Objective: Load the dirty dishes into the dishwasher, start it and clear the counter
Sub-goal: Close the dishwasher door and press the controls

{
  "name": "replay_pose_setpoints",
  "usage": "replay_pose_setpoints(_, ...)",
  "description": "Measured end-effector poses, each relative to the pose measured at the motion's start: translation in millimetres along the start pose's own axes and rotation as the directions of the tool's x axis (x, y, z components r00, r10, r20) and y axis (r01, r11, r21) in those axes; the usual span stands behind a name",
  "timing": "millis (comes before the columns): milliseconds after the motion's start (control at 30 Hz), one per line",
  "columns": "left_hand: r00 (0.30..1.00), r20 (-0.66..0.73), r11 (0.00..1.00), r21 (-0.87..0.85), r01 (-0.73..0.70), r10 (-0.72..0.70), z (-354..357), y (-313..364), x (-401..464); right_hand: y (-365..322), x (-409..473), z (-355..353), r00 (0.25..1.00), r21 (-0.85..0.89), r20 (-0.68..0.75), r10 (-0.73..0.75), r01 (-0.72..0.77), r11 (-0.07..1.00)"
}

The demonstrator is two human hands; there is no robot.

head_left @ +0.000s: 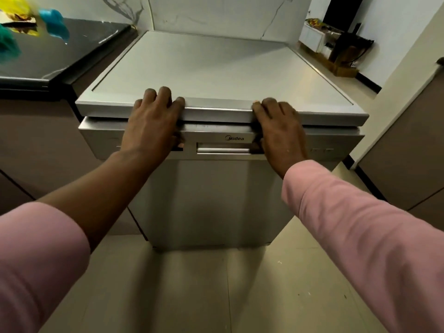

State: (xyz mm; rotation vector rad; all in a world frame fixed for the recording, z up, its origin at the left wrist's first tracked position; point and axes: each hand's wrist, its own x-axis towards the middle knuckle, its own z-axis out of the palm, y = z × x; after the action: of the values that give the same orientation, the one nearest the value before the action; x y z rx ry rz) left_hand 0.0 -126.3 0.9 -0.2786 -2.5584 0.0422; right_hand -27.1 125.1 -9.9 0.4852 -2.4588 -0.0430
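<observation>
While the dishwasher (211,193) stands upright, door facing the person, left hand (150,127) and right hand (280,134) clasp its top edge.

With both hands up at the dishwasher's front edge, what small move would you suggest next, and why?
Probably tip the door toward you. It looks shut, the left hand and right hand rest at its top beside the handle, and no dishes can go in otherwise.

The brand name "Midea" stands in dark lettering on the silver control panel (216,138) of the dishwasher (216,200), just above the recessed door handle (223,150). No other text can be read.
</observation>
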Motion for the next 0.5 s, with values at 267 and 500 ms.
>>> replay_pose_setpoints(267, 1.000, -0.002, 0.986, -0.167, 0.021, -0.022, 14, 0, 6, 3, 5, 18, 0.989, 0.327, -0.068, 0.134, -0.105, 0.939)
replay_pose_setpoints(500, 0.996, -0.067, 0.989, -0.141, 0.046, -0.056, 13, 1, 9, 3, 8, 22, 0.984, 0.233, -0.081, 0.161, -0.138, 0.963)
